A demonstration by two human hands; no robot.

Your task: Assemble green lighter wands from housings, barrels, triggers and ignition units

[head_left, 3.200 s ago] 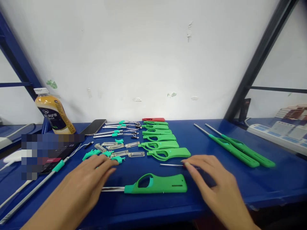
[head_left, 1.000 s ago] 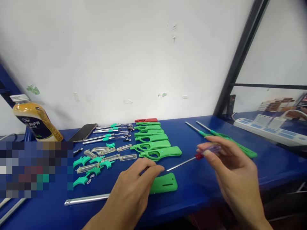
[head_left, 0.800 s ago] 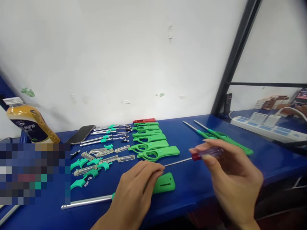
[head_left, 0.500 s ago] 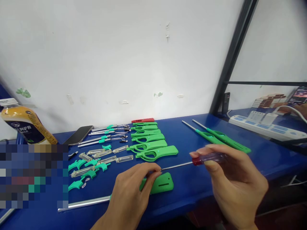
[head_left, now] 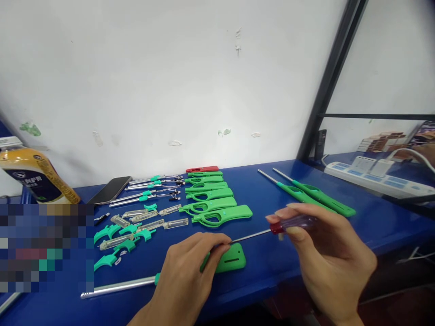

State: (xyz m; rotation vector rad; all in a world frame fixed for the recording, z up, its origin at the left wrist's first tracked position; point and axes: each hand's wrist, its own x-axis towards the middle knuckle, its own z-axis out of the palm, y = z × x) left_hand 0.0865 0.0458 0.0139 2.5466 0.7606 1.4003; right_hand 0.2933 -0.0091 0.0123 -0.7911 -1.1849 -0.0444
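My right hand (head_left: 336,253) grips a screwdriver (head_left: 253,235) by its clear handle with the red collar, the thin shaft pointing left. Thumb and fingertips of my left hand (head_left: 190,267) are pinched together at the screwdriver's tip; whatever they hold there is too small and covered to make out. Under the left hand lies a green long-nosed lighter (head_left: 236,260), its metal tube (head_left: 118,287) reaching left over the blue table. The hand covers the lighter's middle.
Several green lighter shells (head_left: 222,215) and a red one (head_left: 204,169) lie in a column behind. Left are metal tubes with wires (head_left: 132,199), clear fuel tanks (head_left: 176,223), teal triggers (head_left: 125,245), a phone (head_left: 110,190) and a bottle (head_left: 41,174). Two lighters (head_left: 306,197) and a power strip (head_left: 377,179) are right.
The screwdriver handle has shifted slightly left and its tip is now up against the left fingertips. The left hand and the lighter stay nearly in place.
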